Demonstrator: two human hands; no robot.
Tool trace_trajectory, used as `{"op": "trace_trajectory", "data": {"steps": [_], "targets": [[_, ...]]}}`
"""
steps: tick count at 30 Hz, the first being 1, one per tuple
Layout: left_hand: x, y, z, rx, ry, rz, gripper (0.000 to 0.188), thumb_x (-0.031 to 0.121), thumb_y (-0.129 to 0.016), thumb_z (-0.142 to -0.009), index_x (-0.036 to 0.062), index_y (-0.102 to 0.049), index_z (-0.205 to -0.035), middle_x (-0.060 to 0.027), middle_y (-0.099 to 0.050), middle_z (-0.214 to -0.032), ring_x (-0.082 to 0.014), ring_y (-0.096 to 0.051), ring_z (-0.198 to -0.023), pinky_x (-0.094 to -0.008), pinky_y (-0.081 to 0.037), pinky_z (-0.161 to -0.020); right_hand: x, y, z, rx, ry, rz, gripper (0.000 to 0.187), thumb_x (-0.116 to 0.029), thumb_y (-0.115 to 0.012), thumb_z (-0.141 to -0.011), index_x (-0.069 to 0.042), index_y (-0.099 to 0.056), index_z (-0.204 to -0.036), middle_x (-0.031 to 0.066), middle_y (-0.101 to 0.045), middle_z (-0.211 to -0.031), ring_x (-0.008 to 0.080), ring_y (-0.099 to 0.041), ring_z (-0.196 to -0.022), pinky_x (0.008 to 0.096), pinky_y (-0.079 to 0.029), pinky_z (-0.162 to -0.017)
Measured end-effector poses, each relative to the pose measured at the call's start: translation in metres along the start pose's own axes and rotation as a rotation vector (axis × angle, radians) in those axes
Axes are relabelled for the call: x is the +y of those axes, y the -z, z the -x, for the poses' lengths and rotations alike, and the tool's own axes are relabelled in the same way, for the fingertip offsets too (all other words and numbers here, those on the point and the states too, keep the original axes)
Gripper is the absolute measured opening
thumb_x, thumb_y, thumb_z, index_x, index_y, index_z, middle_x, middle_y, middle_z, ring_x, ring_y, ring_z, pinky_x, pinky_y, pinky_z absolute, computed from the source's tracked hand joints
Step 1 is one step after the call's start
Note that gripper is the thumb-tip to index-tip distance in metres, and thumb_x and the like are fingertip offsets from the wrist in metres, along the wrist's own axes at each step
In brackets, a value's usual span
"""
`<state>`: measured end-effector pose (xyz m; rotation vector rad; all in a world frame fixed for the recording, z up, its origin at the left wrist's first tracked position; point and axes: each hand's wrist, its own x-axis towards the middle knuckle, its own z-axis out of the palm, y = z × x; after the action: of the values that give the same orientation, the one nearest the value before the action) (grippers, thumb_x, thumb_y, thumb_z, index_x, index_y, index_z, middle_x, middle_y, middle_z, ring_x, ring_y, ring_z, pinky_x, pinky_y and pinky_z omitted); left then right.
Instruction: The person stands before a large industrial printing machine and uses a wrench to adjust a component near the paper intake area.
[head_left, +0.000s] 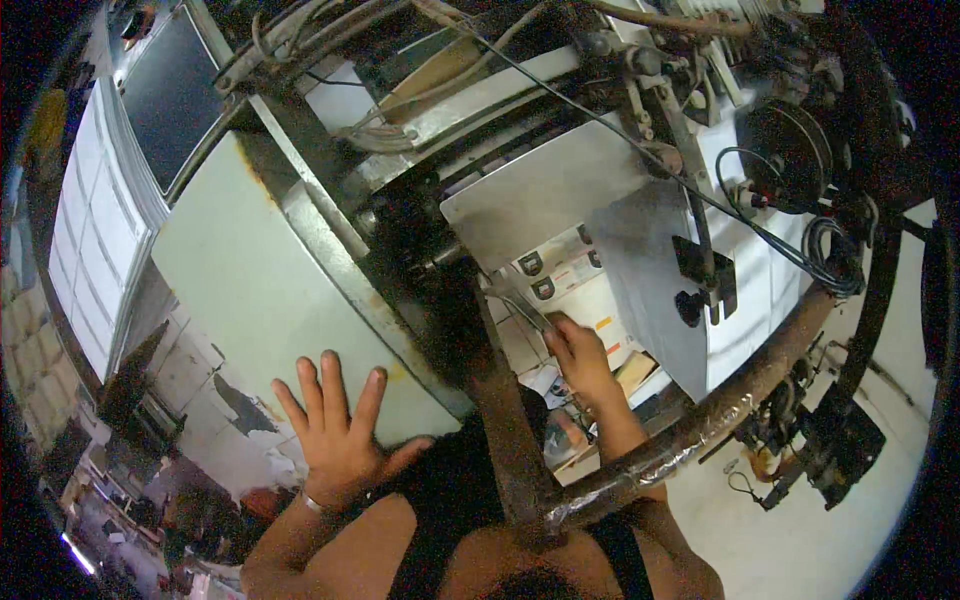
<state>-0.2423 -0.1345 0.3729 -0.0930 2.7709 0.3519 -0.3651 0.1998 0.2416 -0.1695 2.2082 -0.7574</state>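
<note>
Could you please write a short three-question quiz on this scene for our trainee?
1. Multiple choice: what is the left hand placed against? A) a black cable; B) a pale green cover; C) a brown pipe.
2. True or false: the right hand lies flat with its fingers spread.
3. Fill in: the stack of white sheets is at the picture's ____ side.

Key: 1. B; 2. False, it is closed around a slim metal piece; 3. left.
</note>
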Motion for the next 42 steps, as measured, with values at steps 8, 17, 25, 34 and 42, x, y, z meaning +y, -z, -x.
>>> {"op": "trace_trajectory", "data": {"steps": [8, 17, 25, 34, 42], "targets": [[0.002, 0.002, -0.001, 0.014, 0.023, 0.031, 0.096, 0.073, -0.075, -0.07, 0.017, -0.052, -0.145, -0.0345, -0.03, -0.157, -0.0571, -0.022, -0.146, -0.0792, -0.007, -0.11, -0.048, 0.01, -0.076, -0.04, 0.229, 0.097, 0.03, -0.035, -0.058, -0.1, -0.012, -0.067, -0.117, 0.0187, -0.071, -0.094, 0.0409, -0.069, -0.089, 0.0504, -0.054, -0.076], [0.002, -0.003, 0.0, 0.078, 0.01, 0.044, 0.091, 0.073, -0.073, -0.072, 0.0188, -0.056, -0.143, -0.0318, -0.031, -0.157, -0.0572, -0.024, -0.145, -0.0793, -0.008, -0.11, -0.044, -0.015, -0.099, 0.037, 0.388, 0.074, 0.033, -0.037, -0.057, -0.1, -0.005, -0.065, -0.093, 0.0206, -0.066, -0.08, 0.0428, -0.063, -0.075, 0.0537, -0.05, -0.068], [0.001, -0.002, -0.002, 0.068, -0.005, 0.021, 0.091, 0.073, -0.074, -0.07, 0.0196, -0.057, -0.142, -0.0322, -0.034, -0.156, -0.0572, -0.026, -0.144, -0.0795, -0.008, -0.11, -0.035, -0.068, -0.11, 0.134, 0.344, -0.059, 0.04, -0.039, -0.058, -0.099, -0.002, -0.062, -0.083, 0.024, -0.062, -0.076, 0.0449, -0.061, -0.073, 0.0553, -0.047, -0.067], [0.004, 0.001, -0.001, 0.066, 0.005, 0.046, 0.094, 0.071, -0.073, -0.074, 0.016, -0.051, -0.147, -0.032, -0.026, -0.16, -0.0555, -0.02, -0.148, -0.0776, -0.007, -0.112, -0.056, -0.054, -0.1, 0.157, 0.312, -0.019, 0.032, -0.037, -0.059, -0.1, -0.006, -0.065, -0.101, 0.0228, -0.066, -0.078, 0.0453, -0.064, -0.073, 0.0511, -0.05, -0.067], [0.005, 0.005, -0.003, 0.051, 0.026, 0.017, 0.099, 0.071, -0.071, -0.075, 0.0153, -0.043, -0.152, -0.0305, -0.02, -0.163, -0.0525, -0.015, -0.151, -0.0748, -0.003, -0.114, -0.054, -0.049, -0.072, 0.234, 0.298, 0.025, 0.028, -0.037, -0.058, -0.1, -0.012, -0.066, -0.109, 0.0178, -0.069, -0.083, 0.0412, -0.068, -0.079, 0.0512, -0.052, -0.069]]}}
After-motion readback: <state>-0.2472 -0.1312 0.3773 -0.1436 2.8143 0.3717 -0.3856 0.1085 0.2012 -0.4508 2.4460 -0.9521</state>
